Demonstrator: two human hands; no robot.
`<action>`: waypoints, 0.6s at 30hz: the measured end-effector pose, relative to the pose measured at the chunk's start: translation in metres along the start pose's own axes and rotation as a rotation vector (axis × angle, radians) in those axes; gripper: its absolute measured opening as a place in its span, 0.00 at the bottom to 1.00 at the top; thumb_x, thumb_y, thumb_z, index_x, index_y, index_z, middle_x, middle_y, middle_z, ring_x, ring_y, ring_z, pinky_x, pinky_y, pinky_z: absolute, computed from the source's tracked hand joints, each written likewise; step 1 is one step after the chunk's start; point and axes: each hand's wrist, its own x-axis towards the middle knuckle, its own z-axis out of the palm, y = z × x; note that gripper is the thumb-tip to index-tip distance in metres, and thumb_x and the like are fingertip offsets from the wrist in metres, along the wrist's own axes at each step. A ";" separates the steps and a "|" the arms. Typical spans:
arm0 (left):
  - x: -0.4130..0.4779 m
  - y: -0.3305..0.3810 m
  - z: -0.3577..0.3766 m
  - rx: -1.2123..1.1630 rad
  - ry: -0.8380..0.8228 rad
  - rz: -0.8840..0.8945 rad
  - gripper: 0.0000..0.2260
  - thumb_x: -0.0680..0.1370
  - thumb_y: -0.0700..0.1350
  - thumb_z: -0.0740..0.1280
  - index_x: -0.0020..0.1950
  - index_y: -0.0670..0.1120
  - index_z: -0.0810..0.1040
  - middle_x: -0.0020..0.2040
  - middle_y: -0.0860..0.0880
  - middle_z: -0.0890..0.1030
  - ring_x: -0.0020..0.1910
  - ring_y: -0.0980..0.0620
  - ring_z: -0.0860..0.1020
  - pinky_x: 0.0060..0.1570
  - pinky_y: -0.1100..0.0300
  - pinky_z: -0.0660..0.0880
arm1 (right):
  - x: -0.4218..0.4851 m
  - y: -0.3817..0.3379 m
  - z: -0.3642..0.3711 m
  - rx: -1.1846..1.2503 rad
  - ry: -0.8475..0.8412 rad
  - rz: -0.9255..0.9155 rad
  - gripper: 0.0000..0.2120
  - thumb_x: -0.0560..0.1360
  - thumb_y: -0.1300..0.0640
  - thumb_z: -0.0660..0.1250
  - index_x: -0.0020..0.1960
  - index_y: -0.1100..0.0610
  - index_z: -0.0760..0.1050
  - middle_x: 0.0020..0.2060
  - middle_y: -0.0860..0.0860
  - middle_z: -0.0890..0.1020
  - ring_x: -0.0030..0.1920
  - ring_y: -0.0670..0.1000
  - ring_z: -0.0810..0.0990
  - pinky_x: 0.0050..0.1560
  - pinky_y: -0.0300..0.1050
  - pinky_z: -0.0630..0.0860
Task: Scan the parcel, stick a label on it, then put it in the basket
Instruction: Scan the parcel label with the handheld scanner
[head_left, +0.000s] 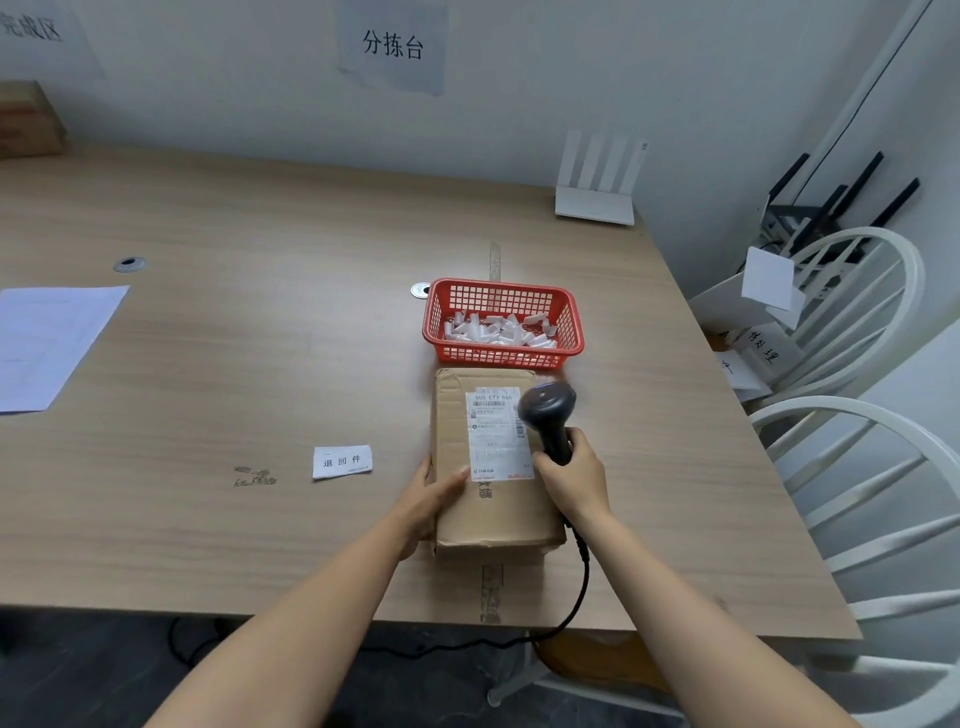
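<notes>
A brown cardboard parcel (493, 514) lies flat on the wooden table (260, 364), with a white shipping label (496, 434) on its top. My left hand (431, 493) grips the parcel's left edge, thumb on top. My right hand (574, 475) holds a dark barcode scanner (548, 410) by its handle, the head tilted over the label's right side. Its black cable (582, 587) drops over the table's front edge. A small white label slip with printed characters (342, 461) lies left of the parcel. A red plastic basket (501, 358) stands just behind the parcel.
The red basket holds several small white paper pieces. A white sheet (47, 343) lies at the table's left. A white router (597, 202) stands at the back right, a cardboard box (28, 122) at the back left. White chairs (857, 415) crowd the right side.
</notes>
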 end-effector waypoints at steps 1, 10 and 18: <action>0.003 -0.002 -0.002 -0.050 -0.018 -0.007 0.26 0.75 0.49 0.67 0.71 0.54 0.62 0.62 0.48 0.78 0.47 0.55 0.80 0.35 0.59 0.80 | 0.000 0.000 -0.001 0.021 0.017 0.001 0.06 0.70 0.61 0.65 0.47 0.55 0.71 0.38 0.49 0.77 0.42 0.53 0.75 0.36 0.42 0.68; -0.001 0.005 -0.007 -0.119 -0.020 -0.011 0.46 0.60 0.53 0.77 0.72 0.58 0.56 0.65 0.47 0.76 0.56 0.47 0.79 0.45 0.49 0.79 | -0.004 -0.002 -0.009 0.098 0.092 0.026 0.06 0.69 0.61 0.65 0.45 0.54 0.71 0.38 0.50 0.78 0.45 0.63 0.80 0.46 0.54 0.76; -0.006 0.013 0.000 -0.036 -0.067 0.039 0.42 0.54 0.56 0.76 0.66 0.57 0.66 0.57 0.49 0.81 0.52 0.49 0.80 0.52 0.45 0.76 | -0.030 -0.023 -0.019 0.002 0.021 -0.047 0.10 0.65 0.58 0.65 0.46 0.55 0.70 0.40 0.55 0.79 0.41 0.60 0.81 0.43 0.54 0.80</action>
